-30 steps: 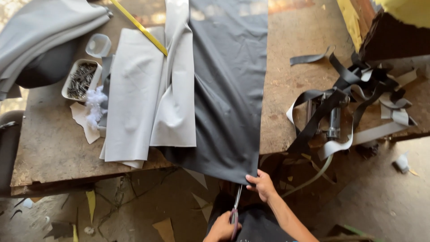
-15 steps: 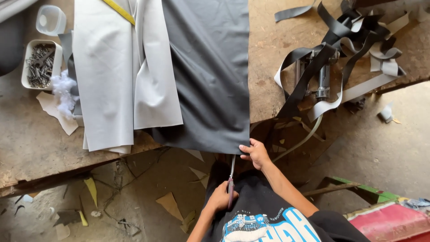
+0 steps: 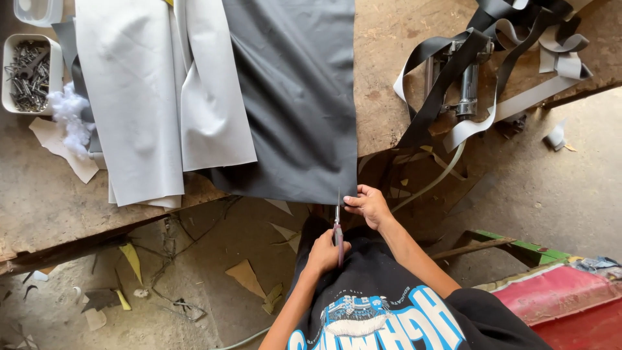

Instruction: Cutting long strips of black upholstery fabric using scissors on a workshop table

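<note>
A dark grey fabric sheet point(image 3: 291, 97) lies on the wooden workbench point(image 3: 39, 194) and hangs over its near edge. My right hand point(image 3: 369, 205) pinches the sheet's lower right corner. My left hand point(image 3: 324, 251) grips a pair of scissors point(image 3: 337, 223) with reddish handles. The blades point up at the fabric's bottom edge, just left of my right fingers. Light grey fabric point(image 3: 149, 97), folded, overlaps the dark sheet on its left.
A white tray of nails point(image 3: 29, 71) and a tuft of white stuffing point(image 3: 71, 120) sit at the bench's left. Black and grey straps point(image 3: 492, 58) tangle around a metal tool at right. Offcuts point(image 3: 249, 275) litter the floor; a red and green object point(image 3: 564, 291) lies lower right.
The view has shifted closer toward the bench edge. My hands keep the same hold, with the scissors now raised to the fabric's bottom edge beside the pinched corner.
</note>
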